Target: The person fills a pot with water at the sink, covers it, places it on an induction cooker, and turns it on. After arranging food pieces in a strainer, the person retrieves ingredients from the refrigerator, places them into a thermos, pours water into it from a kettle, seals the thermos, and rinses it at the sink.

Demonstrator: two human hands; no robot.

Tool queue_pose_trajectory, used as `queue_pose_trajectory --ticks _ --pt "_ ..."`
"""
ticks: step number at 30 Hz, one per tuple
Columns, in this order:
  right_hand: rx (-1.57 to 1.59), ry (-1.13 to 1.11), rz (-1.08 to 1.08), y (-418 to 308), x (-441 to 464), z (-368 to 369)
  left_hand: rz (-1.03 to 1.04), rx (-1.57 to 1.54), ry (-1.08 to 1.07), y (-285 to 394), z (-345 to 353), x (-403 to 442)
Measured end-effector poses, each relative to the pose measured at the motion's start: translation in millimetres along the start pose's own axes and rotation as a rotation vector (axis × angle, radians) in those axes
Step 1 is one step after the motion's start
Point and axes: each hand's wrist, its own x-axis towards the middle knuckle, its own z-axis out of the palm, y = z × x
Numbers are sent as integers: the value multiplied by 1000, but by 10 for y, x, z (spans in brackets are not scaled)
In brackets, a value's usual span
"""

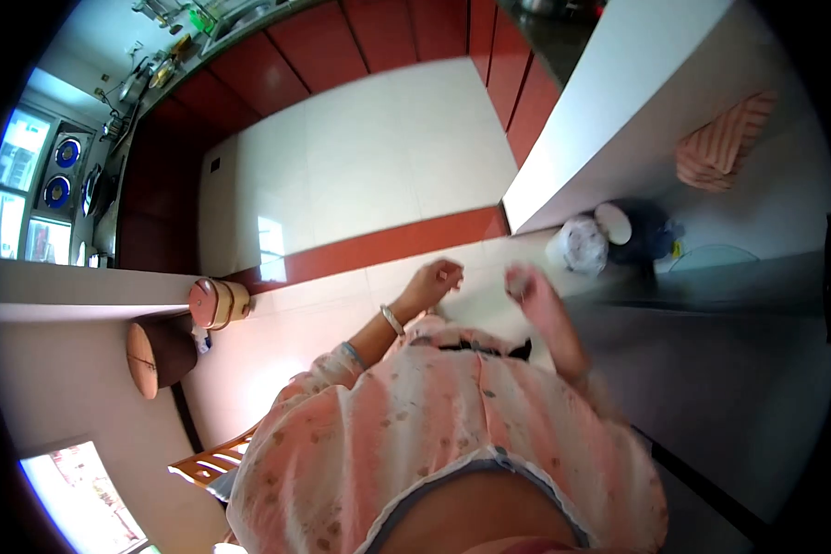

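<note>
My left hand [427,286], with a pale bangle [391,319] on the wrist, is held in front of my body. Its fingers are loosely bent and a little apart, and no object shows in them. My right hand [532,288] is raised at about the same height, its fingers curled in. A small greyish patch shows at those fingers, too blurred to name. Both hands are over the pale tiled floor [369,294], apart from each other. A white plastic bag [582,247] is the nearest thing beyond my right hand.
Red cabinets [332,42] run along the kitchen's far side, with a stove [62,174] at the left. A wall end [609,120] juts out at the right. A lidded red bucket [214,303] and a brown bin [157,358] stand left. A dark surface [702,369] lies right.
</note>
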Motion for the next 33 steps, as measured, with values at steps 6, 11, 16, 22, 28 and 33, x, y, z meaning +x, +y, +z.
queue_pose_trajectory --ticks 6,11,16,22,28,33 --pt "-108 -222 25 -274 1218 1903 168 63 246 351 -1085 238" --pt "-220 -288 134 -156 1840 2486 191 18 449 566 -1540 612" --pt "-682 -412 -31 -307 2622 2762 91 -242 589 505 -2057 1248" --pt "-692 -407 159 -1193 3627 3172 53 -463 512 885 -2737 2326" --pt "-760 -453 148 -1841 4634 3635 80 -514 531 1334 -3423 3175" --pt "-668 -374 207 -2027 5457 4087 -15 -692 573 1034 -3924 3697"
